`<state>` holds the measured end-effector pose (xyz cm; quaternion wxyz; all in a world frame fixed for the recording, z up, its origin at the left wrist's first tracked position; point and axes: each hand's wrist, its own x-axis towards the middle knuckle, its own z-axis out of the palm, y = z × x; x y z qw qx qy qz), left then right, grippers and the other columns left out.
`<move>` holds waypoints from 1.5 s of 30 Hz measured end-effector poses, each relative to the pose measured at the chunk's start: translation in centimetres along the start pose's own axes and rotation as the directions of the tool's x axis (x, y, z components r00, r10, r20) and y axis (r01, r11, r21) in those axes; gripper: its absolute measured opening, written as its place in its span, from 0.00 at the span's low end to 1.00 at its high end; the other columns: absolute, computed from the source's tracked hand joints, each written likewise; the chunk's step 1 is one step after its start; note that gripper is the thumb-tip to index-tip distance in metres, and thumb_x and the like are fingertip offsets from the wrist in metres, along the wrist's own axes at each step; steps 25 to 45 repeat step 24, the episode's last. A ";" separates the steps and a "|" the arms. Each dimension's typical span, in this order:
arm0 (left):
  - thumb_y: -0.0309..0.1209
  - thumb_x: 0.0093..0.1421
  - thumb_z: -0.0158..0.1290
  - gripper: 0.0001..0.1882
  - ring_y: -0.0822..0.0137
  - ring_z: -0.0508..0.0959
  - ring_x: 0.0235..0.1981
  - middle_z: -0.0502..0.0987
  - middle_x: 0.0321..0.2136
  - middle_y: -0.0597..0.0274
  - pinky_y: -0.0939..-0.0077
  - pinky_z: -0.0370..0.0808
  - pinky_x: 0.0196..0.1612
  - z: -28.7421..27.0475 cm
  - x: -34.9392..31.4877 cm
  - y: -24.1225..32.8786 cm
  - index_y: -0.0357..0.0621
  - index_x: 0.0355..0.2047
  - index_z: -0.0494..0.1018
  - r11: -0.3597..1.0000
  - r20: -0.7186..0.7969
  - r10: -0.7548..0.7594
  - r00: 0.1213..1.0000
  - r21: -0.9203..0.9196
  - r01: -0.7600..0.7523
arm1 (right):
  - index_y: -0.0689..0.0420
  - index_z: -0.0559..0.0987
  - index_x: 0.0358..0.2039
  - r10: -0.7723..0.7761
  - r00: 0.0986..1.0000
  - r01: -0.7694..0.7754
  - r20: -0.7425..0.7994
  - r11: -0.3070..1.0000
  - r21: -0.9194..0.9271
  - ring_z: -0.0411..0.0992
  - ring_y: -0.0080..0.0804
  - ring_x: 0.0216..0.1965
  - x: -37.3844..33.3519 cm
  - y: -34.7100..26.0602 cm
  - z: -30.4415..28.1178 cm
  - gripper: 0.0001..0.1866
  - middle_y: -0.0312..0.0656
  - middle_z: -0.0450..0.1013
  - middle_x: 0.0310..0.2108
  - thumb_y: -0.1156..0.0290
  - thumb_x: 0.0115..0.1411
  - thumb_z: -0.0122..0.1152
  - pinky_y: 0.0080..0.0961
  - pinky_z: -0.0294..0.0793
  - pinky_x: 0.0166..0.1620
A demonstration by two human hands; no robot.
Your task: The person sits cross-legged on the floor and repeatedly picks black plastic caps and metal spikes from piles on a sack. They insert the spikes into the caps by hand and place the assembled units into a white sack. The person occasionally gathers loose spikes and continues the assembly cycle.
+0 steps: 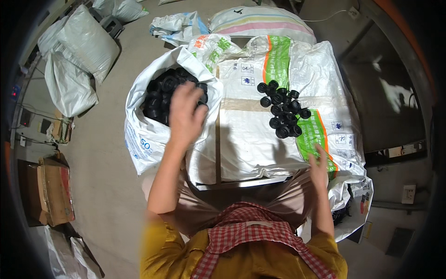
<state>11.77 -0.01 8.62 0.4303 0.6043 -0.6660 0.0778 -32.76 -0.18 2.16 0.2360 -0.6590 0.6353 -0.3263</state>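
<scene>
My left hand (186,114) is at the mouth of a white woven bag (139,132), over the black round plastic parts (160,93) that fill it. Motion smears its fingers, so whether they hold a part is unclear. To the right, my right hand (318,168) hovers near the front edge of the covered table with its fingers apart and nothing in them. Beyond that hand, a loose cluster of the same black parts (284,109) lies on the white and green sacking (251,144) spread over the tabletop.
Another white bag (360,209) with dark contents stands by my right arm. A striped full sack (262,25) lies behind the table. Stuffed white sacks (88,44) and a cardboard box (55,193) are on the left. A dark panel (381,88) rises at the right.
</scene>
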 end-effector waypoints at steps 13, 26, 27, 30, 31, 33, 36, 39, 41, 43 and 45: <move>0.33 0.51 0.62 0.39 0.46 0.62 0.59 0.63 0.58 0.41 0.56 0.58 0.60 -3.1 1.0 -8.7 0.39 0.61 0.59 0.592 -0.457 -0.380 0.804 0.548 0.591 | 0.61 0.66 0.57 0.037 0.695 -0.537 0.718 0.691 0.484 0.70 0.29 0.42 17.3 -15.4 33.3 0.31 0.42 0.72 0.46 0.69 0.54 0.65 0.26 0.71 0.46; 0.34 0.52 0.64 0.31 0.64 0.74 0.39 0.74 0.42 0.50 0.70 0.71 0.45 -4.6 -0.6 -17.0 0.30 0.52 0.67 0.376 -0.179 -0.913 0.367 -0.019 0.927 | 0.61 0.70 0.48 0.406 0.705 -0.584 0.582 0.798 0.149 0.71 0.53 0.49 15.4 -19.8 36.2 0.22 0.57 0.71 0.48 0.70 0.53 0.62 0.40 0.72 0.47; 0.34 0.52 0.64 0.31 0.64 0.74 0.39 0.74 0.42 0.50 0.70 0.71 0.45 -4.6 -0.6 -17.0 0.30 0.52 0.67 0.376 -0.179 -0.913 0.367 -0.019 0.927 | 0.61 0.70 0.48 0.406 0.705 -0.584 0.582 0.798 0.149 0.71 0.53 0.49 15.4 -19.8 36.2 0.22 0.57 0.71 0.48 0.70 0.53 0.62 0.40 0.72 0.47; 0.34 0.52 0.64 0.31 0.64 0.74 0.39 0.74 0.42 0.50 0.70 0.71 0.45 -4.6 -0.6 -17.0 0.30 0.52 0.67 0.376 -0.179 -0.913 0.367 -0.019 0.927 | 0.61 0.70 0.48 0.406 0.705 -0.584 0.582 0.798 0.149 0.71 0.53 0.49 15.4 -19.8 36.2 0.22 0.57 0.71 0.48 0.70 0.53 0.62 0.40 0.72 0.47; 0.34 0.52 0.64 0.31 0.64 0.74 0.39 0.74 0.42 0.50 0.70 0.71 0.45 -4.6 -0.6 -17.0 0.30 0.52 0.67 0.376 -0.179 -0.913 0.367 -0.019 0.927 | 0.61 0.70 0.48 0.406 0.705 -0.584 0.582 0.798 0.149 0.71 0.53 0.49 15.4 -19.8 36.2 0.22 0.57 0.71 0.48 0.70 0.53 0.62 0.40 0.72 0.47; 0.34 0.52 0.64 0.31 0.64 0.74 0.39 0.74 0.42 0.50 0.70 0.71 0.45 -4.6 -0.6 -17.0 0.30 0.52 0.67 0.376 -0.179 -0.913 0.367 -0.019 0.927 | 0.61 0.70 0.48 0.406 0.705 -0.584 0.582 0.798 0.149 0.71 0.53 0.49 15.4 -19.8 36.2 0.22 0.57 0.71 0.48 0.70 0.53 0.62 0.40 0.72 0.47; 0.34 0.52 0.64 0.31 0.64 0.74 0.39 0.74 0.42 0.50 0.70 0.71 0.45 -4.6 -0.6 -17.0 0.30 0.52 0.67 0.376 -0.179 -0.913 0.367 -0.019 0.927 | 0.61 0.70 0.48 0.406 0.705 -0.584 0.582 0.798 0.149 0.71 0.53 0.49 15.4 -19.8 36.2 0.22 0.57 0.71 0.48 0.70 0.53 0.62 0.40 0.72 0.47; 0.34 0.52 0.64 0.31 0.64 0.74 0.39 0.74 0.42 0.50 0.70 0.71 0.45 -4.6 -0.6 -17.0 0.30 0.52 0.67 0.376 -0.179 -0.913 0.367 -0.019 0.927 | 0.61 0.70 0.48 0.406 0.705 -0.584 0.582 0.798 0.149 0.71 0.53 0.49 15.4 -19.8 36.2 0.22 0.57 0.71 0.48 0.70 0.53 0.62 0.40 0.72 0.47; 0.34 0.52 0.64 0.31 0.64 0.74 0.39 0.74 0.42 0.50 0.70 0.71 0.45 -4.6 -0.6 -17.0 0.30 0.52 0.67 0.376 -0.179 -0.913 0.367 -0.019 0.927 | 0.61 0.70 0.48 0.406 0.705 -0.584 0.582 0.798 0.149 0.71 0.53 0.49 15.4 -19.8 36.2 0.22 0.57 0.71 0.48 0.70 0.53 0.62 0.40 0.72 0.47; 0.34 0.52 0.64 0.31 0.64 0.74 0.39 0.74 0.42 0.50 0.70 0.71 0.45 -4.6 -0.6 -17.0 0.30 0.52 0.67 0.376 -0.179 -0.913 0.367 -0.019 0.927 | 0.61 0.70 0.48 0.406 0.705 -0.584 0.582 0.798 0.149 0.71 0.53 0.49 15.4 -19.8 36.2 0.22 0.57 0.71 0.48 0.70 0.53 0.62 0.40 0.72 0.47; 0.34 0.52 0.64 0.31 0.64 0.74 0.39 0.74 0.42 0.50 0.70 0.71 0.45 -4.6 -0.6 -17.0 0.30 0.52 0.67 0.376 -0.179 -0.913 0.367 -0.019 0.927 | 0.61 0.70 0.48 0.406 0.705 -0.584 0.582 0.798 0.149 0.71 0.53 0.49 15.4 -19.8 36.2 0.22 0.57 0.71 0.48 0.70 0.53 0.62 0.40 0.72 0.47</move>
